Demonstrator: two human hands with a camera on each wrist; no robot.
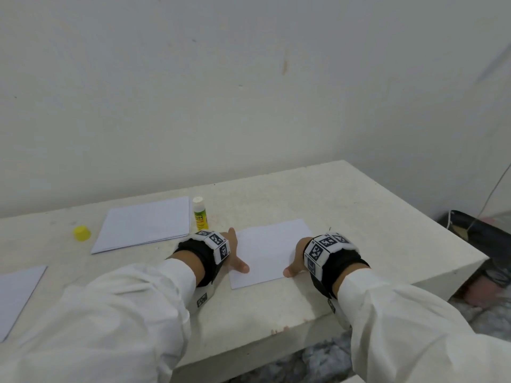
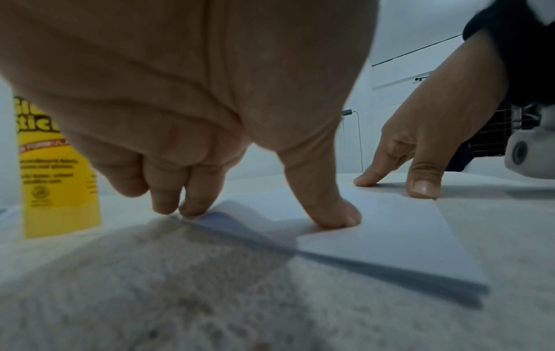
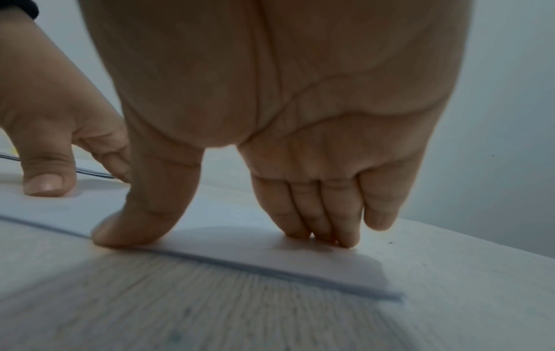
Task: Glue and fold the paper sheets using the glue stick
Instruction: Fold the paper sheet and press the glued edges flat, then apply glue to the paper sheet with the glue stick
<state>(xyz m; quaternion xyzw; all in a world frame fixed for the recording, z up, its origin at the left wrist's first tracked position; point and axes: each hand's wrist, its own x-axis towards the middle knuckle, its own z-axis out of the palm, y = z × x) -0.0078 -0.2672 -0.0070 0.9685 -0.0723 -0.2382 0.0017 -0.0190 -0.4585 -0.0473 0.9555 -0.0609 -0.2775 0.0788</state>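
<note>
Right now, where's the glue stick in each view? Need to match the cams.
Head: glue stick stands uncapped, upright, centre-left, between the paper stack and the folded sheet.
Left wrist: far left edge, yellow label, behind the fingers.
Right wrist: not in it.
Shared landmark: the folded sheet, under both hands in all views.

- Counter (image 1: 345,205): pale speckled stone slab, set against my wall.
- Folded sheet (image 1: 269,252): flat, near the front edge.
- Paper stack (image 1: 143,223): flat, left of centre.
- Glue stick (image 1: 200,214): upright, uncapped, just beside the stack.
- Yellow cap (image 1: 81,233): left of the stack.
- Single sheet (image 1: 16,291): far left.
</note>
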